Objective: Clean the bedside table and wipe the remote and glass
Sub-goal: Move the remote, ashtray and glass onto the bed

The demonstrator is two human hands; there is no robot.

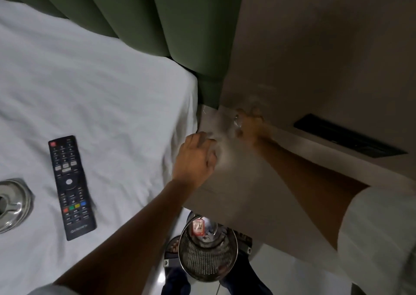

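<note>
We see the remote lying on the bed, left of the bench. Over the bench, our left hand curls loosely; our right hand, blurred, perhaps grips the glass in its fingers.

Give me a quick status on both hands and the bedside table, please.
Left hand and right hand over bedside table, blurred; grip unclear. Remote on bed. Glass apparently at right hand. Nothing else on tabletop.
</note>
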